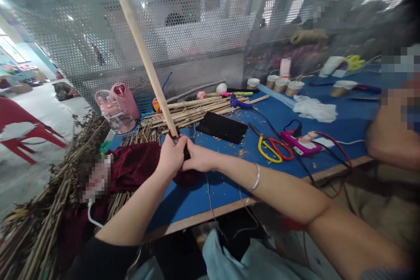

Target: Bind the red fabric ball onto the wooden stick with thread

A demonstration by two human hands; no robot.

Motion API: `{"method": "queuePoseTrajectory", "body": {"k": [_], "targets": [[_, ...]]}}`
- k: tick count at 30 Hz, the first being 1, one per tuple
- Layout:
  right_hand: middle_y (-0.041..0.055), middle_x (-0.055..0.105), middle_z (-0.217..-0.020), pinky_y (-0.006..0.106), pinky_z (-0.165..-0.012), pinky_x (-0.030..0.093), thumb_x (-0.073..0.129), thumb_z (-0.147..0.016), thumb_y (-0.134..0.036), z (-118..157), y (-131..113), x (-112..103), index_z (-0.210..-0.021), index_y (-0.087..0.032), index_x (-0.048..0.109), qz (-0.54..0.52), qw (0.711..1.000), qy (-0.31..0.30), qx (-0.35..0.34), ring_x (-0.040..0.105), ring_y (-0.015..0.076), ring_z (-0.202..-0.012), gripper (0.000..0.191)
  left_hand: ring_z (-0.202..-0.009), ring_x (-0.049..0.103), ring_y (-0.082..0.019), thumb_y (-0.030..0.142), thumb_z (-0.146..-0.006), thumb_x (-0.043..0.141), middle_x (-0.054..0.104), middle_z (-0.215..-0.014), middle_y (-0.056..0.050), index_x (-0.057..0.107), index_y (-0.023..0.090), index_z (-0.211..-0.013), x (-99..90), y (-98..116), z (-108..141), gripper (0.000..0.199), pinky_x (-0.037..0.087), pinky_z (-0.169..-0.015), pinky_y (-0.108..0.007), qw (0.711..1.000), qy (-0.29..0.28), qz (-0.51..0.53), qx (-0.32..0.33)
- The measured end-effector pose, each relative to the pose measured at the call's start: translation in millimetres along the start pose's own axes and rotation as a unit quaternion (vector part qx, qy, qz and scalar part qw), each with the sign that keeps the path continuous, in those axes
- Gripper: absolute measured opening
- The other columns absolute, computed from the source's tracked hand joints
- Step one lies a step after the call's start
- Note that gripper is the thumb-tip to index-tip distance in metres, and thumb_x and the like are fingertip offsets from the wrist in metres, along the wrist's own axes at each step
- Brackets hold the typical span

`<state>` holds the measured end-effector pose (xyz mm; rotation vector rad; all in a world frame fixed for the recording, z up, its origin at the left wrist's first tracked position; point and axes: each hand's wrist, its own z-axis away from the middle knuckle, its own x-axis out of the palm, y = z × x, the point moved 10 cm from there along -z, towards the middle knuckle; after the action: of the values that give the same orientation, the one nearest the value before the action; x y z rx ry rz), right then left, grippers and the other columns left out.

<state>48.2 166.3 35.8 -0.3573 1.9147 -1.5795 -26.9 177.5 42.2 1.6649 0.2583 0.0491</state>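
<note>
A long pale wooden stick (144, 52) stands tilted, its upper end leaning left and running out of the top of the view. My left hand (171, 156) is closed around its lower end, where something dark red wraps the wood. Pressed up against it from the right, my right hand (200, 157) is closed on the same wrapped end. Fingers cover most of that end. Dark red cloth (187, 178) shows just below my hands. More dark red velvety cloth (139, 164) lies to the left of them.
Beyond my hands lie several thin sticks (193, 107) and a black cloth piece (223, 127). Scissors (274, 148), a purple power strip (300, 142) and cords are at right. A pink bottle (123, 103) stands left, above dried stalks (49, 218). Another person's arm (393, 135) is at far right.
</note>
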Motion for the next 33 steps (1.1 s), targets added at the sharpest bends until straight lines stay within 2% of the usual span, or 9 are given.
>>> {"method": "queuePoseTrajectory", "body": {"k": [10,12,16,21,24,27,30,32,33], "targets": [[0.0127,0.056,-0.116,0.039,-0.092,0.043,0.063,-0.065,-0.017,16,22,-4,-0.127,-0.018,0.035,0.07,0.986,0.142,0.056,0.055,0.0257,-0.106,0.068,-0.066,0.053,-0.015,0.036,-0.075,0.057,0.058,-0.072,0.001,0.052,0.02,-0.086,11.5,10,7,0.021,0.043,-0.066,-0.027,0.996,-0.016,-0.086,0.027],[0.0108,0.056,-0.115,0.037,-0.093,0.043,0.063,-0.063,-0.015,12,14,-5,-0.126,-0.017,0.036,0.033,0.992,0.113,0.04,0.055,0.023,-0.103,0.069,-0.066,0.054,-0.015,0.036,-0.074,0.058,0.058,-0.072,0.001,0.052,0.019,-0.088,6.2,10,4,0.022,0.043,-0.065,-0.027,0.996,-0.004,-0.09,0.023],[0.0026,0.059,-0.095,0.027,-0.081,0.048,0.059,-0.061,-0.008,-1,0,-2,-0.12,-0.017,0.042,-0.12,0.991,-0.042,0.051,0.057,0.0136,-0.087,0.062,-0.057,0.052,-0.012,0.036,-0.075,0.058,0.056,-0.068,0.002,0.051,0.018,-0.09,1.8,1,-3,0.025,0.042,-0.057,-0.025,0.999,-0.034,-0.017,-0.02],[-0.0014,0.055,-0.083,0.017,-0.053,0.041,0.058,-0.05,0.0,-24,0,-37,-0.123,-0.017,0.039,-0.071,0.996,0.02,0.057,0.051,0.0081,-0.064,0.078,-0.048,0.048,-0.008,0.033,-0.075,0.059,0.053,-0.063,0.005,0.052,0.017,-0.096,9.8,-1,-10,0.028,0.041,-0.05,-0.021,0.993,-0.06,0.09,-0.041],[-0.0047,0.053,-0.065,0.015,-0.044,0.035,0.049,-0.056,0.001,-35,6,-36,-0.11,-0.017,0.048,-0.027,0.998,0.026,0.05,0.046,0.0065,-0.05,0.057,-0.049,0.049,-0.009,0.038,-0.074,0.06,0.054,-0.064,0.004,0.053,0.017,-0.1,20.6,2,-7,0.034,0.041,-0.05,-0.021,0.99,-0.097,0.096,-0.039],[-0.0032,0.052,-0.06,0.018,-0.044,0.039,0.04,-0.063,-0.002,-34,18,-44,-0.097,-0.017,0.049,-0.021,0.992,0.079,0.093,0.046,0.0079,-0.046,0.038,-0.042,0.041,-0.006,0.04,-0.075,0.06,0.048,-0.056,0.007,0.052,0.017,-0.093,19.9,-2,-4,0.029,0.033,-0.043,-0.018,0.991,-0.102,0.07,-0.049],[0.0046,0.061,-0.078,0.029,-0.058,0.049,0.038,-0.069,-0.006,-26,13,-60,-0.097,-0.016,0.049,0.06,0.987,0.119,0.094,0.055,0.0139,-0.061,0.032,-0.043,0.041,-0.006,0.039,-0.077,0.058,0.048,-0.056,0.007,0.048,0.018,-0.082,9.8,-5,-5,0.024,0.032,-0.043,-0.018,0.996,-0.072,0.04,-0.041],[0.0124,0.059,-0.107,0.043,-0.084,0.047,0.042,-0.068,-0.008,-16,-9,-84,-0.107,-0.015,0.049,0.186,0.96,0.206,0.042,0.056,0.0231,-0.096,0.039,-0.046,0.043,-0.007,0.041,-0.077,0.057,0.048,-0.056,0.006,0.046,0.019,-0.076,4.1,-7,-7,0.024,0.035,-0.045,-0.019,0.998,-0.051,0.015,-0.034],[0.0143,0.052,-0.121,0.048,-0.095,0.039,0.045,-0.068,-0.008,-7,-23,-96,-0.113,-0.015,0.048,0.243,0.933,0.265,0.009,0.048,0.027,-0.112,0.046,-0.046,0.044,-0.008,0.042,-0.077,0.056,0.048,-0.056,0.006,0.045,0.019,-0.075,2.5,-7,-9,0.025,0.035,-0.046,-0.019,0.999,-0.043,0.002,-0.033]]}}
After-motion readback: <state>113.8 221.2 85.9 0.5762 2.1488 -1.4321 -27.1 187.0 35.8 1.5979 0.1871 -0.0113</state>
